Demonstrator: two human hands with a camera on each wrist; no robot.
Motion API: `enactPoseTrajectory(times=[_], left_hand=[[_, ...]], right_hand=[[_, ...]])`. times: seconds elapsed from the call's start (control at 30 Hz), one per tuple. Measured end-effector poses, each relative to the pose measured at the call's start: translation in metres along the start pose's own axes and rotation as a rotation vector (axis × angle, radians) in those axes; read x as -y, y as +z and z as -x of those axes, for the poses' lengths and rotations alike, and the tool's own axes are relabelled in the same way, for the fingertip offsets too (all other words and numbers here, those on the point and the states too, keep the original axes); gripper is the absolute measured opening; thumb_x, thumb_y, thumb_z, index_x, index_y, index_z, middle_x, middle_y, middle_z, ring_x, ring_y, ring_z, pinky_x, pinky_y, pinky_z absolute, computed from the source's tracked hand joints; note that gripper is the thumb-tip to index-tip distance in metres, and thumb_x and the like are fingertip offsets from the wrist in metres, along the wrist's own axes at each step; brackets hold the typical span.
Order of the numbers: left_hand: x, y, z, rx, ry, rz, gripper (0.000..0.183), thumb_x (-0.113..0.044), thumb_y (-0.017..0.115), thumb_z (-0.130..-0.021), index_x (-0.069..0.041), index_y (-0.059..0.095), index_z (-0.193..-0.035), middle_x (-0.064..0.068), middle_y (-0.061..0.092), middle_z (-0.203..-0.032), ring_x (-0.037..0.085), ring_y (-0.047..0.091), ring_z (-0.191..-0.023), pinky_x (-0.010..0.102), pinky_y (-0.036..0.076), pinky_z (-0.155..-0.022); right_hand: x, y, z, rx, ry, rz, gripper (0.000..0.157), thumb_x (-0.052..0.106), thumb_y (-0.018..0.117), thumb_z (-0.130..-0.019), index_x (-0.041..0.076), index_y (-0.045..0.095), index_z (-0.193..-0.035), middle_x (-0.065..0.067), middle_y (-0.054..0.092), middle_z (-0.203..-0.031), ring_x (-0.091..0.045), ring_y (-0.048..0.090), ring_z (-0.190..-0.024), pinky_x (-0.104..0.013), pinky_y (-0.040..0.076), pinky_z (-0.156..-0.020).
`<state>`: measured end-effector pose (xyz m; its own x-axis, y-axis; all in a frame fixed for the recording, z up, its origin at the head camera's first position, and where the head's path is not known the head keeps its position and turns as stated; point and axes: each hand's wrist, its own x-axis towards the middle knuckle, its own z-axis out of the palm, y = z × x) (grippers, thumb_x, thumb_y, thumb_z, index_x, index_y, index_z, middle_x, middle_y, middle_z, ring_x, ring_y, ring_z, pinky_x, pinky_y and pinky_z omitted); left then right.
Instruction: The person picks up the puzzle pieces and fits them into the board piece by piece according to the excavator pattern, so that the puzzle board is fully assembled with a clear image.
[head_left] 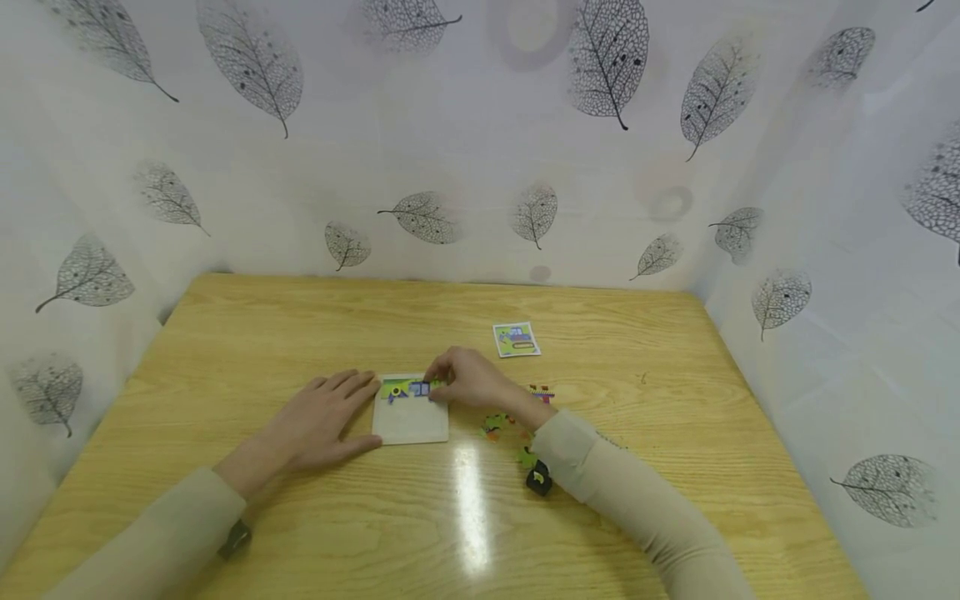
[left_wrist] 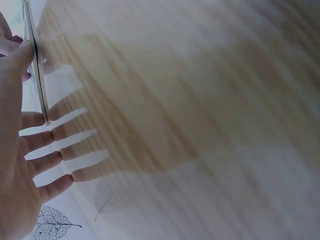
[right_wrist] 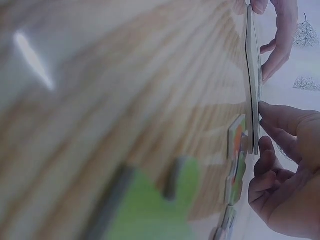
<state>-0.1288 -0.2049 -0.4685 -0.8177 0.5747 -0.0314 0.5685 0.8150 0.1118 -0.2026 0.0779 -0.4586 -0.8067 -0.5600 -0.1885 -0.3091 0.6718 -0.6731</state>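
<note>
A square puzzle board (head_left: 410, 422) lies on the table, its top strip filled with joined jigsaw pieces (head_left: 405, 389) in green, yellow and purple. Along the board's left edge my left hand (head_left: 327, 422) rests with fingers extended and thumb spread, the fingertips and thumb at the edge. My right hand (head_left: 472, 379) reaches over the upper right corner and pinches a small, partly green puzzle piece (head_left: 436, 384) between thumb and forefinger, mostly hidden by the fingers. In the right wrist view, the thumb and forefinger of my right hand (right_wrist: 287, 165) meet at the board's face (right_wrist: 254, 80).
Loose puzzle pieces (head_left: 492, 426) lie right of the board, some partly under my right forearm. A black-and-green piece (head_left: 538, 478) sits nearer me. Behind my right hand is a small picture card (head_left: 517, 340). A leaf-print curtain (head_left: 465, 158) surrounds the wooden table (head_left: 315, 533).
</note>
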Motion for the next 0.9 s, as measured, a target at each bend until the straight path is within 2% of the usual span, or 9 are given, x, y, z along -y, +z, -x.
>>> enactPoseTrajectory(times=[0.43, 0.6, 0.77, 0.9], left_hand=[[0.0, -0.001, 0.001, -0.022, 0.017, -0.005, 0.087, -0.07, 0.055, -0.099, -0.005, 0.049, -0.157, 0.018, 0.051, -0.161, 0.043, 0.051, -0.147, 0.064, 0.047, -0.113], [0.0, -0.001, 0.0, -0.024, 0.02, -0.008, 0.087, -0.071, 0.054, -0.099, -0.006, 0.049, -0.157, 0.017, 0.051, -0.161, 0.043, 0.051, -0.146, 0.064, 0.047, -0.113], [0.001, 0.0, 0.0, -0.029, 0.023, -0.009, 0.087, -0.071, 0.055, -0.099, -0.005, 0.049, -0.157, 0.018, 0.052, -0.161, 0.043, 0.051, -0.146, 0.064, 0.048, -0.113], [0.001, 0.0, 0.0, -0.031, 0.025, -0.012, 0.088, -0.071, 0.055, -0.099, -0.006, 0.05, -0.157, 0.018, 0.052, -0.161, 0.043, 0.051, -0.146, 0.064, 0.048, -0.113]], right_hand=[[0.0, -0.001, 0.002, -0.008, -0.022, 0.048, 0.024, 0.021, 0.083, -0.091, 0.014, 0.08, -0.114, 0.0, 0.074, -0.106, -0.012, 0.065, -0.096, -0.026, 0.057, -0.085], [-0.007, -0.008, 0.014, -0.018, -0.055, 0.037, 0.028, 0.021, 0.079, -0.094, 0.014, 0.076, -0.121, 0.0, 0.073, -0.111, -0.01, 0.066, -0.095, -0.025, 0.058, -0.082], [-0.017, -0.02, 0.029, 0.003, -0.09, 0.015, 0.028, 0.023, 0.076, -0.098, 0.013, 0.075, -0.124, -0.001, 0.072, -0.113, -0.01, 0.064, -0.083, -0.026, 0.057, -0.072], [-0.025, -0.03, 0.042, 0.028, -0.101, 0.019, 0.029, 0.024, 0.075, -0.098, 0.013, 0.075, -0.125, -0.003, 0.073, -0.113, -0.01, 0.06, -0.078, -0.024, 0.054, -0.069]])
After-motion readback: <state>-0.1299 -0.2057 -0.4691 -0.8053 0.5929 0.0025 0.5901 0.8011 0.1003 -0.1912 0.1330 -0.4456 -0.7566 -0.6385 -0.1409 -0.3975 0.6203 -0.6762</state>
